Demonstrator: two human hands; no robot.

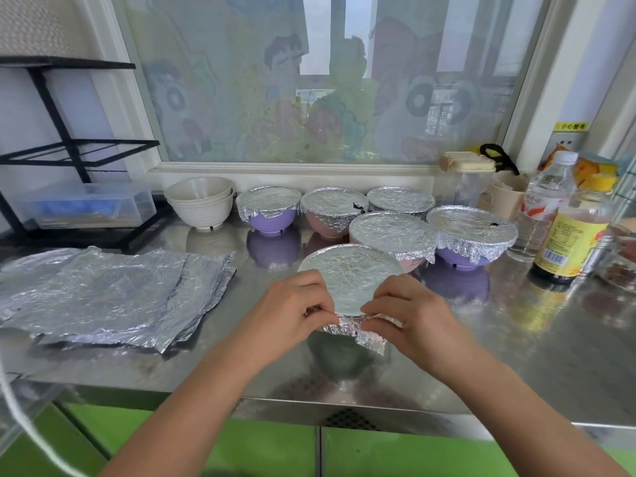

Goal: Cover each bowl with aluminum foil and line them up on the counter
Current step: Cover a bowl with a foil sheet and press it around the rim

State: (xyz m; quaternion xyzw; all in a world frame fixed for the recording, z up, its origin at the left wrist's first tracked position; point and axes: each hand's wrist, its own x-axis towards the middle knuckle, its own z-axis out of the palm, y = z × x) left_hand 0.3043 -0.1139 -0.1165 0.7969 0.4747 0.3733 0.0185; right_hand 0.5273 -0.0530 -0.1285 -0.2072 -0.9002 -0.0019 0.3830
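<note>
A foil-covered bowl (351, 277) sits on the steel counter (516, 339) in front of me. My left hand (292, 315) and my right hand (406, 315) both pinch the crumpled foil edge at the bowl's near rim. Behind it stand several covered bowls: a purple one (267, 210), a pink one (330, 210), one at the back (401, 199), a pink one (392, 235) and a purple one (471, 232). Two stacked white bowls (201, 201) stand uncovered at the back left. A pile of foil sheets (110, 297) lies to the left.
Bottles (571, 232) and jars crowd the right side of the counter. A black wire rack (69, 149) with a clear plastic box (93, 208) stands at the left. The window sill runs along the back. The counter's front edge is close below my hands.
</note>
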